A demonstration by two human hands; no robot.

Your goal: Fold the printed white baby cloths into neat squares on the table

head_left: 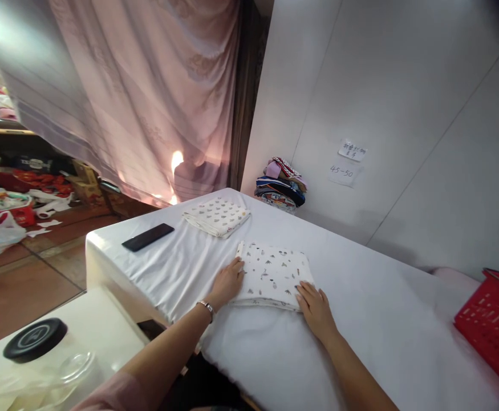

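Observation:
A folded white cloth with small grey prints lies flat on the white-covered table in front of me. Along its left edge rests my left hand, fingers stretched out against the fabric; a bracelet circles that wrist. My right hand lies on the cloth's right edge, its fingers extended and slightly apart. Neither hand lifts the cloth. Farther back sits a second folded cloth, white with grey leaf-like prints.
A black phone lies left of the second cloth. Stacked folded clothes stand against the grey wall. At the right is a red plastic basket. A clear jar and black lid are at lower left; a pink curtain hangs behind.

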